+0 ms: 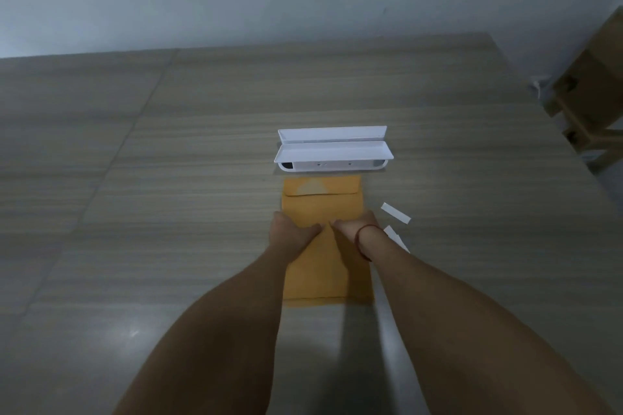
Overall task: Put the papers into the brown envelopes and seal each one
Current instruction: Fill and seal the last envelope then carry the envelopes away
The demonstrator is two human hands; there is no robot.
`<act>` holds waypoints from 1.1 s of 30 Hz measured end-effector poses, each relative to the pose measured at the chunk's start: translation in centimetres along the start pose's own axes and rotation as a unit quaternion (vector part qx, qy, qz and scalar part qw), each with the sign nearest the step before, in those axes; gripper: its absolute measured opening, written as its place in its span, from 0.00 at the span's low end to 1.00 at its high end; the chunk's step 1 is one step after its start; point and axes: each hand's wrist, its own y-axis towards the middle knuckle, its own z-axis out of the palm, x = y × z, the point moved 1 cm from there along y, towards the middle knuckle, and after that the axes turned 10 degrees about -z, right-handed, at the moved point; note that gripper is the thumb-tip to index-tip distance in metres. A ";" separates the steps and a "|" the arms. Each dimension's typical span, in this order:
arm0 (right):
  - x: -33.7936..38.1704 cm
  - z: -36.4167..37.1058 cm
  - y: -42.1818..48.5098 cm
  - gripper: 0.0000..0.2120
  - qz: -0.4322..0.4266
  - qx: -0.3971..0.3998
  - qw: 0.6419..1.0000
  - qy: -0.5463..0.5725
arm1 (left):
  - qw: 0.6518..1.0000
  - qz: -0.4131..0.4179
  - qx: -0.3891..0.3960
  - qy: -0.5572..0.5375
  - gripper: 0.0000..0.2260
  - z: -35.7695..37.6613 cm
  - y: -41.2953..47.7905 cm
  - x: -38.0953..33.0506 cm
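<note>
Your left hand [294, 229] and right hand [350, 225] both rest on the flat brown paper envelope [320, 207], fingertips meeting at its middle. I cannot tell whether they press flat or pinch it. The envelope lies on the grey wood-grain bench [168, 178], its flap end just short of a white plastic tray-topped device [332, 153]. Two white paper strips [395, 212] lie near your right hand.

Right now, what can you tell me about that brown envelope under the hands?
The brown envelope looks like plain kraft paper, lying flat on the wood-grain table, lengthwise away from the person. Its flap, at the far end beside the white device, is folded down. The left hand and right hand press on its middle.
</note>
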 end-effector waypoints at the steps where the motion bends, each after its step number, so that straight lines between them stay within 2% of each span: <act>1: -0.2 -0.3 -1.3 0.40 -0.022 0.003 1.000 0.015 | 0.999 0.028 -0.017 -0.005 0.38 -0.2 -1.2 0.4; 3: -0.7 -0.9 -3.1 0.41 -0.076 -0.002 0.997 0.031 | 0.995 0.088 -0.051 -0.015 0.37 -0.7 -3.4 1.0; 6: -1.5 -2.0 -6.6 0.31 -0.176 -0.033 0.983 0.036 | 0.981 0.161 -0.102 -0.045 0.32 -1.3 -7.5 2.1; 9: -2.1 -2.5 -9.4 0.28 -0.240 -0.077 0.967 0.031 | 0.965 0.203 -0.153 -0.064 0.30 -1.4 -10.8 3.2; 12: -2.9 -2.7 -11.5 0.27 -0.288 -0.104 0.951 0.031 | 0.956 0.224 -0.161 -0.095 0.29 -1.3 -12.6 4.5; 17: -5.8 -1.6 -12.5 0.26 -0.277 -0.100 0.956 -0.006 | 0.970 0.184 -0.132 -0.085 0.40 0.1 -12.9 7.8; 23: -5.4 -1.4 -12.3 0.24 -0.263 -0.108 0.958 -0.026 | 0.970 0.187 -0.141 -0.065 0.31 -0.7 -12.6 7.3; 28: -5.8 -1.2 -12.9 0.24 -0.237 -0.107 0.965 -0.044 | 0.977 0.174 -0.117 -0.038 0.31 -0.7 -12.5 7.4; 33: -4.4 -4.4 -14.5 0.21 -0.235 -0.145 0.961 -0.015 | 0.970 0.226 -0.088 -0.008 0.30 -1.3 -14.3 3.3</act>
